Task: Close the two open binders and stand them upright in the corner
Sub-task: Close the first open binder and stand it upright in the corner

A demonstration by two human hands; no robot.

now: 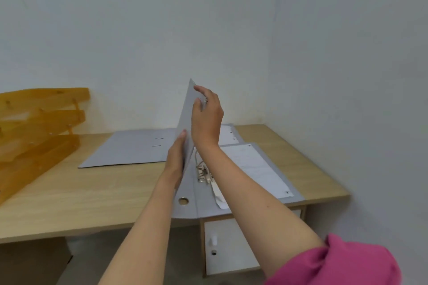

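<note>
At nine o'clock from where the person stands, a stack of amber letter trays [39, 127] sits on the tabletop [97, 192], well clear of the work. Next along, toward eleven o'clock, the far binder [129, 148] lies flat and wide open, its grey covers spread and no hand on it; that one is not yet dealt with.

Dead ahead at twelve o'clock is the near binder [203, 203], its front cover [186, 118] tipped up almost on edge. The left hand [177, 157] presses flat and open against the outside of that cover, low down. The right hand [206, 115] pinches the cover's upper edge between thumb and fingers. Beneath, the metal ring mechanism [203, 172] shows, and loose white papers [254, 166] spread toward two o'clock.

I would worry about those papers. A strip of sheet [218, 194] curls out by the rings near the spine, and if the cover comes down now it may crease or trap it. I cannot tell whether the rings are shut; if they stand open, the pages could slide out once the binder is stood up.

The corner [266, 120] at one o'clock lies behind the spread papers, so the binder must be lifted over them.
</note>
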